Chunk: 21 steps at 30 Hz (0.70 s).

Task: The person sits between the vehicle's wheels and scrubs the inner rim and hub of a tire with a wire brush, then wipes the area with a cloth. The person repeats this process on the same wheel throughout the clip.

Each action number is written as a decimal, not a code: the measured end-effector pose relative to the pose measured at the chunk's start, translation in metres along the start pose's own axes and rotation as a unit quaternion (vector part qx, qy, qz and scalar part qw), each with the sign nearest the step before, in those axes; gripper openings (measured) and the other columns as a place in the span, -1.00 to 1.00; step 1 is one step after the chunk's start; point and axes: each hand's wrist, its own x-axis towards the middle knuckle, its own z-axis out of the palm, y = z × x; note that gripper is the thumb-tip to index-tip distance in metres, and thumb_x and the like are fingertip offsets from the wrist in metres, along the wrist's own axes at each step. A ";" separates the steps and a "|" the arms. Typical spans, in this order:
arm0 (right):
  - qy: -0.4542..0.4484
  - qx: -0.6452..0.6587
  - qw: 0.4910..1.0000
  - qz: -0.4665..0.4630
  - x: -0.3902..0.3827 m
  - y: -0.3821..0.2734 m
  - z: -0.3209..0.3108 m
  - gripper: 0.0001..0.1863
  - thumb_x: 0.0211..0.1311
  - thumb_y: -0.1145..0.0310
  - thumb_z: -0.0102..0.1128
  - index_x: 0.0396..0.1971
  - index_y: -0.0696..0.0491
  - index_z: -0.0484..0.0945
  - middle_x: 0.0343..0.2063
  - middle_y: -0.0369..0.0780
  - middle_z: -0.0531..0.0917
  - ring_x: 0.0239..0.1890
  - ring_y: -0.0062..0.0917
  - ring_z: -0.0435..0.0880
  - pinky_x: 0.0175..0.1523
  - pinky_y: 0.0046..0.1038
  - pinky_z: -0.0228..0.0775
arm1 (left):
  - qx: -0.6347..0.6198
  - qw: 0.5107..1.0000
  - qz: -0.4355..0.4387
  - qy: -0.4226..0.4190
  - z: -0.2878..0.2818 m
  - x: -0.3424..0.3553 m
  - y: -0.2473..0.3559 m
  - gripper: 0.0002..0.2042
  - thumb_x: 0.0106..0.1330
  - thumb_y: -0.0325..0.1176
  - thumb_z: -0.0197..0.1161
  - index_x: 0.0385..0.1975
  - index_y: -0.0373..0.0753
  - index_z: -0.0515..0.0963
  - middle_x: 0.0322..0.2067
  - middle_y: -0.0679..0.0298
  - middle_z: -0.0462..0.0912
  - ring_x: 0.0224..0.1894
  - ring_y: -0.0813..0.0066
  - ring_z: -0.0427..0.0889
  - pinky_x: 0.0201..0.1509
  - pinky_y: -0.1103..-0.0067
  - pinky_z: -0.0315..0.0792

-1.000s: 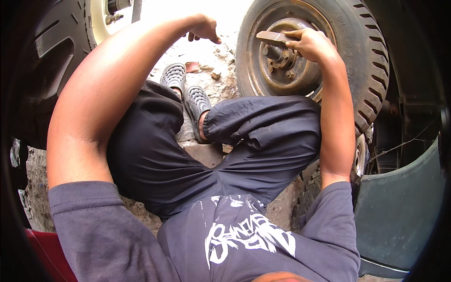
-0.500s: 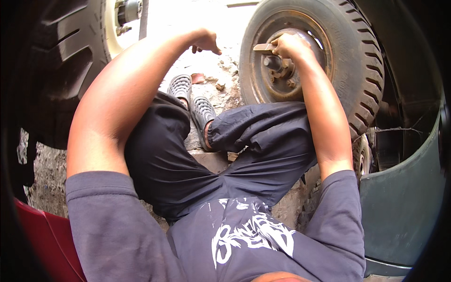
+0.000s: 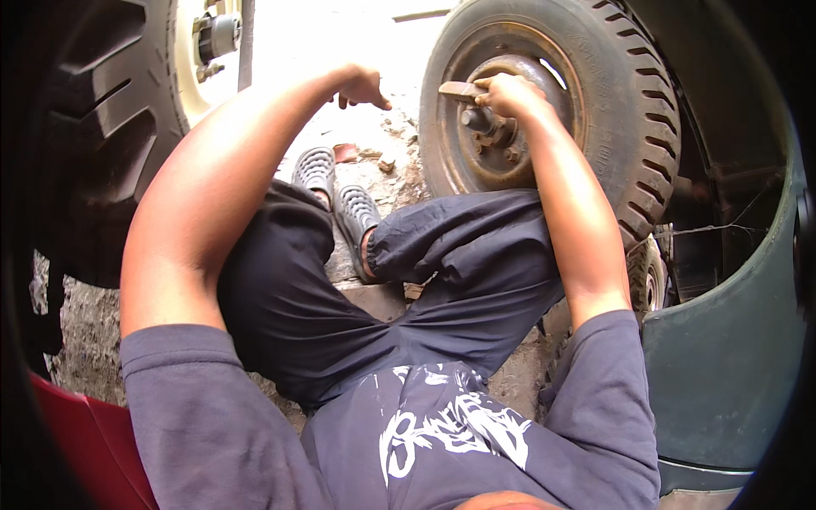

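Note:
My right hand (image 3: 514,95) is closed round a flat, oblong, tan-brown tool (image 3: 460,91), whose exact kind does not show. The tool juts out leftward just above the hub (image 3: 480,121), in front of the rusty wheel rim (image 3: 453,151). Around the hub sit several nuts, and a thick black tyre (image 3: 595,119) encircles the rim. To the left, my left hand (image 3: 361,87) hovers over the bright ground with its fingers partly stretched and nothing visible in them. It touches neither wheel.
Another large tyre (image 3: 93,127) stands at the far left, with a pale rim and a grey hub (image 3: 219,36) beside it. A dark green body panel (image 3: 722,382) curves along the right; a red panel (image 3: 93,438) shows at lower left. Small stones (image 3: 387,163) lie near my grey shoes (image 3: 357,208).
The view has shifted slightly, so the wheels appear farther left. My right hand still holds the tool by the hub; my left hand stays raised, its fingers a little lower in view.

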 end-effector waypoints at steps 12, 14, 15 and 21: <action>0.346 0.365 0.863 -0.047 -0.152 -0.020 0.046 -0.45 0.50 0.19 0.14 0.41 0.00 0.40 -0.15 0.14 0.72 -0.20 -0.01 0.78 -0.06 -0.11 0.55 | -0.025 1.000 0.004 -0.002 0.009 -0.002 -0.032 -0.39 0.41 0.19 0.24 -0.01 -0.37 0.64 -0.37 0.10 0.68 -0.40 0.31 0.72 -0.48 0.39 0.60; 0.347 0.333 0.876 0.024 -0.162 0.010 0.096 -0.45 0.52 0.20 0.12 0.45 -0.06 0.37 -0.09 0.12 0.72 -0.14 0.00 0.77 -0.04 -0.15 0.57 | -0.041 0.998 0.050 0.003 0.010 0.025 0.016 -0.39 0.41 0.18 0.24 0.03 -0.37 0.63 -0.36 0.10 0.68 -0.38 0.31 0.73 -0.46 0.39 0.61; 0.333 0.352 0.875 0.014 -0.156 -0.011 0.116 -0.46 0.54 0.17 0.09 0.46 -0.13 0.36 -0.06 0.12 0.71 -0.10 0.01 0.75 -0.03 -0.17 0.56 | -0.038 0.999 0.013 0.005 0.004 0.001 -0.011 -0.39 0.41 0.18 0.24 0.03 -0.36 0.63 -0.35 0.10 0.68 -0.36 0.31 0.74 -0.45 0.39 0.62; 0.410 0.196 0.883 0.119 -0.123 -0.025 0.189 -0.38 0.52 0.08 0.09 0.52 -0.49 0.20 -0.33 -0.05 0.64 -0.38 -0.05 0.73 -0.30 -0.02 0.63 | -0.065 0.998 0.015 0.018 0.006 -0.005 -0.004 -0.35 0.40 0.19 0.27 0.01 -0.44 0.61 -0.16 -0.07 0.73 -0.19 0.05 0.79 -0.16 0.10 0.68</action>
